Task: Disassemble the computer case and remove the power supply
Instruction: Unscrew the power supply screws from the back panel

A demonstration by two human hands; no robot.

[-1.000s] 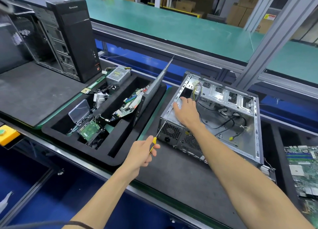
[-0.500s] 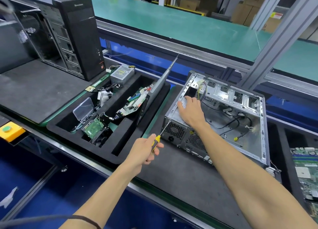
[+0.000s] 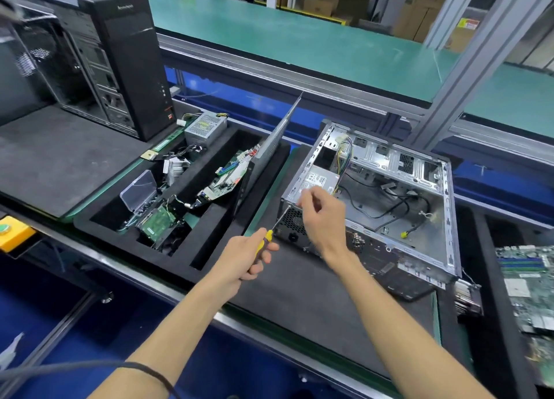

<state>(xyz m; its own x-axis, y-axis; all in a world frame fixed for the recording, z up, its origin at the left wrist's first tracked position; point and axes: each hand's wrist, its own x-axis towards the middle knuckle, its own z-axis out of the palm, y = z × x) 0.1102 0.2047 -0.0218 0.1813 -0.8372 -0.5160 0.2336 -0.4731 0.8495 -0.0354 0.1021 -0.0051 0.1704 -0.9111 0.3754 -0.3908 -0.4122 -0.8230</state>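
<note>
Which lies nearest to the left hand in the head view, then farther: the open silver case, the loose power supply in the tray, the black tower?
From the left hand:
1. Silver case, just right of it, ahead.
2. Power supply, in the tray's far corner, ahead left.
3. Black tower, standing far left, beyond the tray.

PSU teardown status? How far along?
Done: side panel off, case open and mostly gutted. In hand: left hand holds the screwdriver, tip at the rear corner by the power supply; right hand hovers there. Left: free and lift out the supply.
</note>
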